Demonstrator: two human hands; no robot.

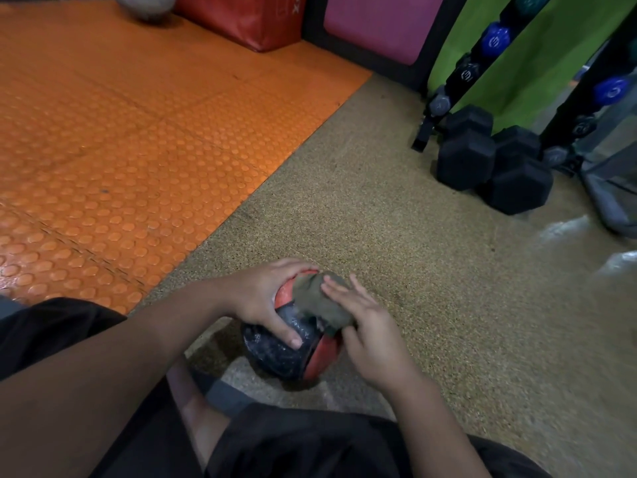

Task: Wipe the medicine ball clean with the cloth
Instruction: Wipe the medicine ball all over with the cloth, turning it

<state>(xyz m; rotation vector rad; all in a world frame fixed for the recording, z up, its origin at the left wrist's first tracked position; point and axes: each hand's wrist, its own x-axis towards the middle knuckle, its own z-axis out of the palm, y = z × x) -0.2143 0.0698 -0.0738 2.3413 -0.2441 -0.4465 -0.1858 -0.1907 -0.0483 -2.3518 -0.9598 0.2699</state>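
One round black-and-red rubber medicine ball (286,350) sits on the speckled tan rubber floor (431,270), just in front of the person's knees. The left hand (265,298) curls over its top left, fingers and thumb spread on the surface. The right hand (368,336) presses one crumpled olive-grey cloth (320,301) onto the ball's upper right with straight fingers. Two black hexagonal dumbbells (496,163) lie by a rack. A red padded block (251,19) shows the letters "XO".
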